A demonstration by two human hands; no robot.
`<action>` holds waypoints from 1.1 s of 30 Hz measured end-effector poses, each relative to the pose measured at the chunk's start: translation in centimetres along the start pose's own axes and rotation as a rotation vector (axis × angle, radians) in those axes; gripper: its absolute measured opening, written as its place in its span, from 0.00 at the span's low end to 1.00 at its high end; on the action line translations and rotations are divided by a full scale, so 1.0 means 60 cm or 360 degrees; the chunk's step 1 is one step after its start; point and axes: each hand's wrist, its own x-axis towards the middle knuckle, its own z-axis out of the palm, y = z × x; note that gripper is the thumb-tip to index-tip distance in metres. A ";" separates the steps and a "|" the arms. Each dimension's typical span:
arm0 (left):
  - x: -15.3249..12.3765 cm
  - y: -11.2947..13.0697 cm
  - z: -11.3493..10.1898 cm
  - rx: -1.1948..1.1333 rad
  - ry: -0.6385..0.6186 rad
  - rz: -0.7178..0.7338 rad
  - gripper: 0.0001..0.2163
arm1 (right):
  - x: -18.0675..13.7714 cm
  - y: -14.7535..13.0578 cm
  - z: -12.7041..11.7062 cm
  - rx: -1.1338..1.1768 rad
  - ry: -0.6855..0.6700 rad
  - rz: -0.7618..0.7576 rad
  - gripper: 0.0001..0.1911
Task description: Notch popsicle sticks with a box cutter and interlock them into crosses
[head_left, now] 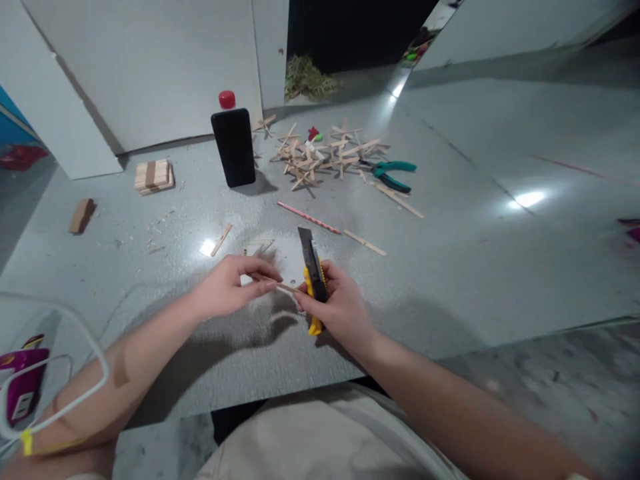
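Note:
My left hand (240, 283) pinches one end of a wooden craft stick (287, 288) between thumb and fingers. The other end of that stick meets the fingertips of my right hand (340, 300). A yellow and black utility knife (316, 277) is also gripped in my right hand, its wide dark blade pointing up and away from me. Beyond my hands, partly behind the left one, a clear set square (257, 247) lies on the table. A short piece of craft stick (221, 240) rests to its left, and a red patterned pencil (309, 217) lies farther back.
Behind stands a black phone (234, 148) against a red-capped bottle (227, 100). A heap of craft sticks (320, 157) and green-handled pliers (395, 175) lie to its right. Bundled sticks (153, 176) and a brown block (81, 216) are at left. A white cable (95, 347) loops beside my left arm.

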 end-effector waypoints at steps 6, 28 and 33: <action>-0.003 -0.007 0.019 -0.0172 0.0127 -0.0009 0.12 | -0.002 -0.002 0.005 0.0234 -0.0051 0.0102 0.21; -0.011 0.000 0.053 -0.0460 0.0386 -0.0047 0.09 | 0.000 0.002 0.001 0.0472 -0.0103 0.0176 0.23; -0.007 -0.002 0.048 -0.0406 0.0346 -0.0024 0.10 | 0.000 0.003 0.002 0.0491 -0.0095 0.0171 0.23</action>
